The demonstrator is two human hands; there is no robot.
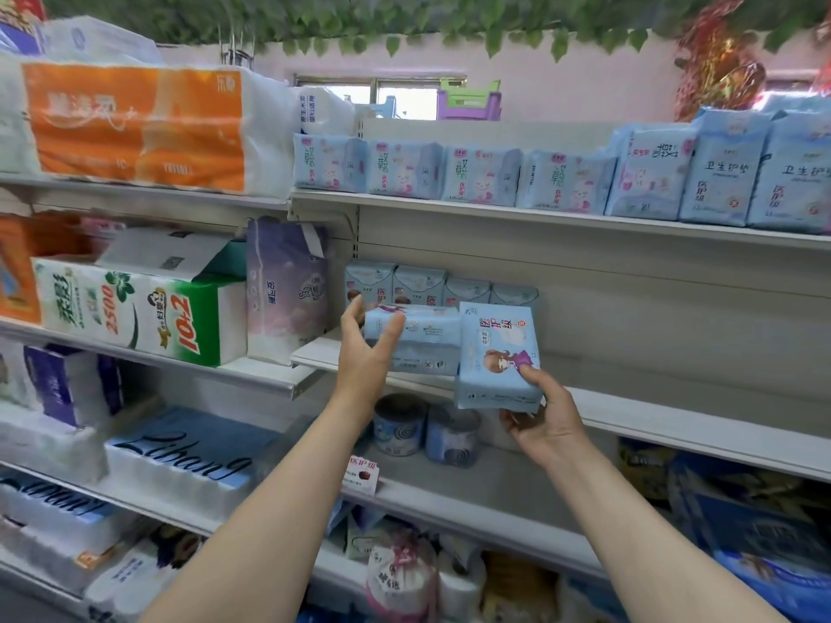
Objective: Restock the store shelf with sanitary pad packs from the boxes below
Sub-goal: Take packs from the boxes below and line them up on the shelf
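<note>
A pale metal shelf (674,413) crosses the middle of the frame. At its left end a row of light blue pad packs (418,285) stands against the back panel. The shelf above (539,218) carries a line of blue packs (481,175).

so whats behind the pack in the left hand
A row of light blue pad packs stands upright at the back of the middle shelf. The left hand and its pack cover their lower parts, so anything lower down is hidden.
</note>
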